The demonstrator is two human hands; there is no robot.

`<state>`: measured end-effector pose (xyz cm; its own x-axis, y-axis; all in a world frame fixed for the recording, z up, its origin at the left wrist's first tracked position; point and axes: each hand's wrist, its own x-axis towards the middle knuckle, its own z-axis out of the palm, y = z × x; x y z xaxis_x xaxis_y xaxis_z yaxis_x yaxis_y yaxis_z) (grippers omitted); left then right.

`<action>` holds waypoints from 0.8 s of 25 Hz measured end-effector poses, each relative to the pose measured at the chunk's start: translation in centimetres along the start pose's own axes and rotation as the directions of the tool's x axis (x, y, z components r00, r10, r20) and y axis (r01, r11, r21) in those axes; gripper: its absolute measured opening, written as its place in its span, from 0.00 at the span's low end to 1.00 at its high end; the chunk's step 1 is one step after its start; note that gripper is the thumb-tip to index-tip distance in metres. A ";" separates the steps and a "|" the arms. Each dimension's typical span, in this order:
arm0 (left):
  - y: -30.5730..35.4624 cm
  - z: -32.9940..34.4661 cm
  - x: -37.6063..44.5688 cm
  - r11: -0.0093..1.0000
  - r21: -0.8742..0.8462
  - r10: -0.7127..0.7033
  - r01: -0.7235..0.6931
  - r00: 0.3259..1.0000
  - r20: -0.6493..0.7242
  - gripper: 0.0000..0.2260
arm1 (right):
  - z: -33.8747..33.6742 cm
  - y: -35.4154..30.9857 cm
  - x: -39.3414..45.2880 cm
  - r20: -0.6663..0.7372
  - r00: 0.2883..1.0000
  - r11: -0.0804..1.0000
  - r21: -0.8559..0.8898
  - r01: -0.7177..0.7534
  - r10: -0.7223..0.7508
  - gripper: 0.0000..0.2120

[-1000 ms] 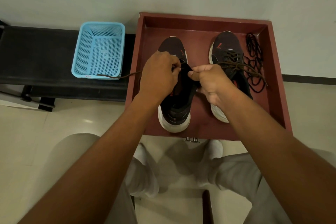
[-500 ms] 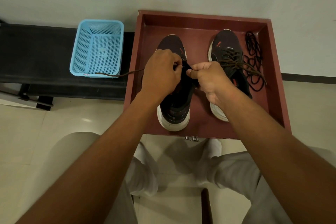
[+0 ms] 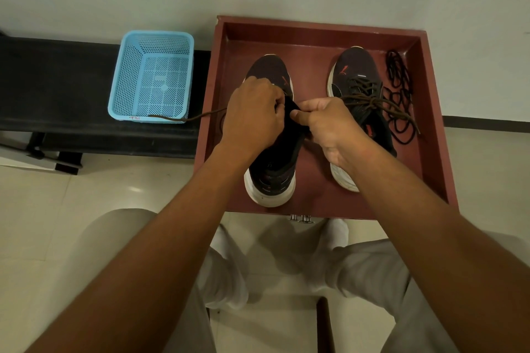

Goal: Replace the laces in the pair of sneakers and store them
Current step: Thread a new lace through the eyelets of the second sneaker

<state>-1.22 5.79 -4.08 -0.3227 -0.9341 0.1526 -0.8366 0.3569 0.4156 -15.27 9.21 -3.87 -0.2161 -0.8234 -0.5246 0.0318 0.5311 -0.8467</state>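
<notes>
Head view looks down on a dark red tray (image 3: 433, 129) sitting in the centre and right of the frame, with two dark sneakers side by side in it, toes toward the wall. Left sneaker (image 3: 272, 172) lies under both hands. Its white heel points to the lower edge of the tray, and its tongue area is mostly hidden by the fingers. Left hand (image 3: 252, 117) is curled over the middle of this shoe, fingers bent down onto the upper, seemingly pinching something there; what exactly it pinches is hidden. Right hand (image 3: 329, 126) is beside it, almost touching it, with thumb and fingers pinched on the dark fabric at the top of the same shoe. A brown lace (image 3: 183, 119) runs from beneath the left hand out over the tray's left wall, and its end lies against the front rim of a light blue mesh basket (image 3: 152, 80). That basket stands on a black bench (image 3: 57, 89) at the left of the frame, just beside the tray.

Right sneaker (image 3: 358, 77) sits to the right of the hands, already threaded with a brown lace tied in a bow (image 3: 372, 100) over its tongue; the right wrist covers part of its heel. A loose heap of black laces (image 3: 398, 94) lies on the tray floor between this shoe and the right wall. Light grey trouser legs fill the bottom of the frame above a pale tiled floor.
</notes>
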 end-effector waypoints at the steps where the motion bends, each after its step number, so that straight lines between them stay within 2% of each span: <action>1: 0.1 0.0 0.1 1.000 0.000 -0.004 0.004 1.000 0.003 0.08 | 0.0 0.0 -0.1 0.008 1.000 1.000 -0.005 0.007 -0.007 0.10; 5: 0.2 0.0 0.2 1.000 -0.022 -0.002 0.002 1.000 0.007 0.07 | 0.0 -0.2 -0.1 0.037 0.999 1.000 -0.016 -0.004 0.005 0.09; 8: -0.3 -0.1 0.2 0.996 -0.079 -0.047 0.048 0.999 0.006 0.06 | -0.5 -0.5 0.0 0.057 0.996 0.995 0.066 -0.072 0.068 0.09; 10: -0.5 -0.1 0.2 0.988 -0.134 -0.077 0.076 0.997 -0.002 0.06 | -0.4 -0.4 0.2 0.032 0.999 0.999 0.034 -0.031 0.030 0.07; 16: -1.3 0.2 0.0 0.964 -0.213 -0.155 0.161 0.987 0.042 0.12 | 0.2 0.0 1.0 -0.081 0.980 0.952 -0.265 0.152 -0.179 0.06; 18: -1.5 0.0 0.0 0.961 -0.217 -0.163 0.172 0.985 0.059 0.13 | -0.6 -0.5 0.9 -0.078 0.967 0.876 -0.446 0.184 -0.243 0.08; 20: -1.6 -0.2 0.0 0.956 -0.235 -0.163 0.173 0.985 0.063 0.14 | -1.7 -1.2 0.5 -0.051 0.952 0.754 -0.623 0.207 -0.303 0.10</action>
<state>0.23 5.25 -4.56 -0.2092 -0.9775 0.0260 -0.7518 0.1778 0.6350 -17.08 8.53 -2.96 -0.2652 -0.9344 -0.2380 -0.6287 0.3547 -0.6920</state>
